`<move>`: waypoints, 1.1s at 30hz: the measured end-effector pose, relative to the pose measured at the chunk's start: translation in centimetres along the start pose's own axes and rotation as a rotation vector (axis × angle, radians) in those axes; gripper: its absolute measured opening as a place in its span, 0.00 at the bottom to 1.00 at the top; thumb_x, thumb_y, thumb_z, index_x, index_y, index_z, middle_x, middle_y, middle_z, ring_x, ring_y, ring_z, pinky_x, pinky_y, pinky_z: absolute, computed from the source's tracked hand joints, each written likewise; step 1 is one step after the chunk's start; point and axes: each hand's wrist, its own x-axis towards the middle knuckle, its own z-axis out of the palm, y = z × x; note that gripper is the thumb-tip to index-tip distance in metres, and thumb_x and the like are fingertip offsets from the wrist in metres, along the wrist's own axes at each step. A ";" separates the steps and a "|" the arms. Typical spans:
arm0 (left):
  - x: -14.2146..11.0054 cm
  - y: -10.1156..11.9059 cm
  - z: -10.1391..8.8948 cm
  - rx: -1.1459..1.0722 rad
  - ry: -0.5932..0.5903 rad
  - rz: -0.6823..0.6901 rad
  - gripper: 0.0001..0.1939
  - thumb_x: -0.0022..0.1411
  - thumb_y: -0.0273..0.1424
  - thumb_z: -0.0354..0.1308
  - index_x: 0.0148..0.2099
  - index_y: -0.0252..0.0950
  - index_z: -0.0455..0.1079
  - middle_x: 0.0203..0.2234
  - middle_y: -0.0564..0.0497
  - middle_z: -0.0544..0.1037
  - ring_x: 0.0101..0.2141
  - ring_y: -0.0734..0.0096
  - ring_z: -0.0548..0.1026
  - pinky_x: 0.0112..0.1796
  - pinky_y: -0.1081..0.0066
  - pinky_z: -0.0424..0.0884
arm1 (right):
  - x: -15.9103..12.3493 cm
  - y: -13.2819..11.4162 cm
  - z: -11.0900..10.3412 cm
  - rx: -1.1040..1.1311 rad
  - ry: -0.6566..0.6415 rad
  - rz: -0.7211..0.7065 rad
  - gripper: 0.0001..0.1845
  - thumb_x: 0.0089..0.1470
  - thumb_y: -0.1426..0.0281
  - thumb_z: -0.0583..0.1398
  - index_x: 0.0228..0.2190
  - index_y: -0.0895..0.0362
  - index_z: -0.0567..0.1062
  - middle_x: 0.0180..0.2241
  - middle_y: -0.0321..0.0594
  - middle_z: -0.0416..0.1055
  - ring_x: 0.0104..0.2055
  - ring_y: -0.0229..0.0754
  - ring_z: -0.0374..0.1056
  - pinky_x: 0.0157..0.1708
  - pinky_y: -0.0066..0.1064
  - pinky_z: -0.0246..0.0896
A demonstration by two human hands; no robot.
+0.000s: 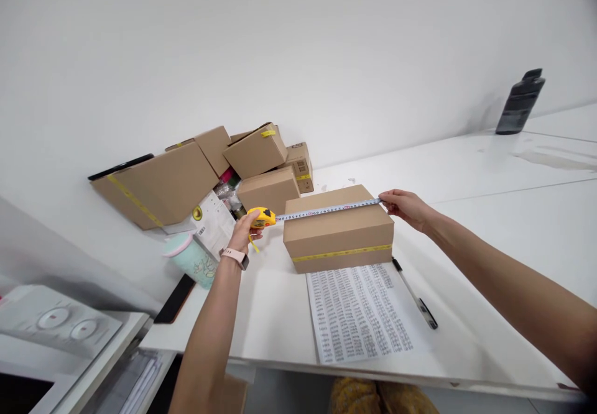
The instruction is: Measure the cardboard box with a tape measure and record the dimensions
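Note:
A yellow tape measure [263, 217] is gripped in my left hand [242, 230], just left of a brown cardboard box [342, 237]. Its white blade [326, 210] is pulled out and runs across the top of the box. At the box's right edge, my right hand [402, 207] pinches the blade's free end between thumb and fingers. Yellow tape runs along the box's front side. Under its front edge lies a sheet of paper [357, 317] covered in rows of print, and a black pen [417, 299] rests to the right of the sheet.
Several cardboard boxes [256, 153] are piled by the wall at the back left. A mint tumbler [192, 258] and a dark phone-like slab [174, 299] sit near the left edge. A dark bottle [518, 104] stands far right on the white table [504, 246]. A white appliance [60, 321] is lower left.

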 end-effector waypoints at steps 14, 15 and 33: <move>1.4 -1.4 -1.5 0.005 -0.014 -0.056 0.26 0.47 0.49 0.67 0.39 0.34 0.72 0.26 0.50 0.78 0.21 0.75 0.70 0.25 0.73 0.71 | -0.6 0.5 2.5 -0.253 0.065 -0.004 0.16 0.44 0.59 0.69 0.31 0.54 0.74 0.32 0.39 0.72 0.34 0.43 0.68 0.29 0.32 0.63; 1.5 -1.5 -1.5 0.006 -0.018 -0.059 0.26 0.47 0.49 0.67 0.39 0.34 0.72 0.26 0.50 0.78 0.21 0.75 0.70 0.26 0.73 0.71 | -0.7 0.5 2.6 -0.258 0.069 -0.002 0.16 0.45 0.58 0.69 0.31 0.54 0.74 0.32 0.40 0.72 0.34 0.43 0.68 0.28 0.32 0.63; 2.2 -1.5 0.0 0.042 -0.100 -0.131 0.27 0.48 0.51 0.66 0.39 0.32 0.74 0.25 0.47 0.78 0.19 0.76 0.70 0.25 0.73 0.70 | -0.7 0.4 2.7 -0.264 0.091 0.035 0.15 0.45 0.58 0.68 0.27 0.54 0.73 0.32 0.40 0.71 0.33 0.42 0.66 0.25 0.30 0.61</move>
